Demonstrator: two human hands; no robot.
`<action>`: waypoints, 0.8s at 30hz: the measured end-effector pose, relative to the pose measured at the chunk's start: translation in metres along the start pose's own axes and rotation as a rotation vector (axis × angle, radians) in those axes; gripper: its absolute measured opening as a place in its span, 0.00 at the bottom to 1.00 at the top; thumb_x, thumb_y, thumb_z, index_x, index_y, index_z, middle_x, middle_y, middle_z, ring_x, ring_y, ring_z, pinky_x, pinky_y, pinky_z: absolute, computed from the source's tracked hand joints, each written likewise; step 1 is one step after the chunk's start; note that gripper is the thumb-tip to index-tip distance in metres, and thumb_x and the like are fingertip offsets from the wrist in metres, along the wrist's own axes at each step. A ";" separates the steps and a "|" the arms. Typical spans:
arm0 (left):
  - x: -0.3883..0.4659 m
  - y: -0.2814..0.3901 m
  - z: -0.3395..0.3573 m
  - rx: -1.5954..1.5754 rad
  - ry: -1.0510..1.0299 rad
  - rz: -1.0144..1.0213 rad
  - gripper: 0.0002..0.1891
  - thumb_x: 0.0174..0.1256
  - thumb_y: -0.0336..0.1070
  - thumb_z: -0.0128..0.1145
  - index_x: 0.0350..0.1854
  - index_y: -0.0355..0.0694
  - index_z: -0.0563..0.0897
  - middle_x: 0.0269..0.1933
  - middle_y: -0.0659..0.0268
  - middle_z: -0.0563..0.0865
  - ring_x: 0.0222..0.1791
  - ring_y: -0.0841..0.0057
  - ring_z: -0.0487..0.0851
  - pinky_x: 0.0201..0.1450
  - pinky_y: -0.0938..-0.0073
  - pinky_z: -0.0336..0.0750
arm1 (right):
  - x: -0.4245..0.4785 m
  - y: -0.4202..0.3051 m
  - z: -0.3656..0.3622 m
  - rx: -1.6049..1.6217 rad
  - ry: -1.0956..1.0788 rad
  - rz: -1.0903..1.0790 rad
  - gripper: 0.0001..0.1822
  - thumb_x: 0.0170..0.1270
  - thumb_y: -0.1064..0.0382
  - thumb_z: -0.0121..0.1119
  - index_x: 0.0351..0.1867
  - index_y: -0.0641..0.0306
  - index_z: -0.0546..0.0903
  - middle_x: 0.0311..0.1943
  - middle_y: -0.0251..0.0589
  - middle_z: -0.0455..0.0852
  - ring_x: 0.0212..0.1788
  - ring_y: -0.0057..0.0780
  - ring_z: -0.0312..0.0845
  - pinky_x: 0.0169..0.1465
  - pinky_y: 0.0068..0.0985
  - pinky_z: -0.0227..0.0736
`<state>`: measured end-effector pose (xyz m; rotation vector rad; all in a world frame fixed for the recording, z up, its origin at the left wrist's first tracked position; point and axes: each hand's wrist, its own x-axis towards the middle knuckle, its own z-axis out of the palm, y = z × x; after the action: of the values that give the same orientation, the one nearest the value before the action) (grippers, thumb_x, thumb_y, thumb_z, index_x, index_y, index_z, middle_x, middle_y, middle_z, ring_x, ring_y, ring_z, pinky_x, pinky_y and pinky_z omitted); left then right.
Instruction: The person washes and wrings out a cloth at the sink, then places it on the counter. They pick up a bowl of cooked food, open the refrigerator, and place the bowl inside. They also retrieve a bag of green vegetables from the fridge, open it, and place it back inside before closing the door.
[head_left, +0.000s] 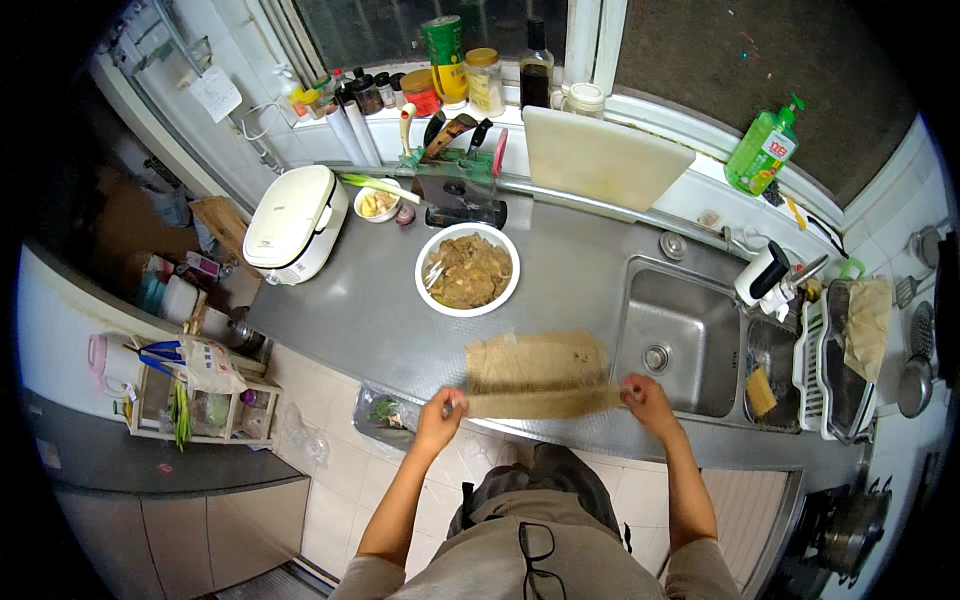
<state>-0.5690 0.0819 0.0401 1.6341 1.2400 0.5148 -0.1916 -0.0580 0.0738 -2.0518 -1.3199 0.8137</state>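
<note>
A tan cloth (538, 361) lies partly on the steel counter, its near part lifted and folded over at the front edge. My left hand (444, 412) pinches the near left corner of the cloth, and my right hand (646, 403) pinches the near right corner. The cloth is slightly blurred between them. Beyond it stands a white bowl (421, 294) filled with brown sliced food (471, 271). A steel sink (679, 330) lies just to the right of the cloth.
At the back left are a white lidded electric cooker (292, 217), a small bowl (360, 211) of cut pieces, a green onion (382, 186) and a knife holder (457, 191). A white cutting board (600, 161) leans behind. Right of the sink stands a dish rack (814, 367); a bin (364, 431) sits below.
</note>
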 end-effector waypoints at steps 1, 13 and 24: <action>0.014 0.025 -0.004 0.028 0.012 -0.028 0.14 0.57 0.37 0.60 0.44 0.37 0.77 0.42 0.57 0.82 0.45 0.67 0.79 0.49 0.71 0.72 | 0.017 -0.014 -0.005 -0.025 -0.017 0.058 0.14 0.52 0.66 0.59 0.43 0.64 0.78 0.33 0.47 0.77 0.35 0.43 0.74 0.42 0.33 0.69; 0.052 0.034 0.109 0.690 -0.053 0.504 0.31 0.61 0.40 0.51 0.67 0.40 0.60 0.71 0.54 0.54 0.71 0.55 0.50 0.70 0.52 0.44 | 0.056 -0.031 0.127 -0.480 0.046 -0.536 0.32 0.55 0.57 0.56 0.61 0.68 0.66 0.64 0.51 0.61 0.69 0.47 0.50 0.70 0.43 0.42; 0.067 0.009 0.126 0.699 -0.079 0.467 0.34 0.60 0.59 0.49 0.66 0.46 0.63 0.70 0.62 0.58 0.71 0.61 0.53 0.69 0.51 0.46 | 0.065 -0.013 0.128 -0.436 0.001 -0.537 0.35 0.52 0.47 0.58 0.61 0.59 0.69 0.65 0.43 0.63 0.68 0.44 0.53 0.69 0.42 0.46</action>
<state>-0.4392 0.0858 -0.0205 2.5406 1.0292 0.2962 -0.2723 0.0237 -0.0132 -1.8389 -2.0607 0.2993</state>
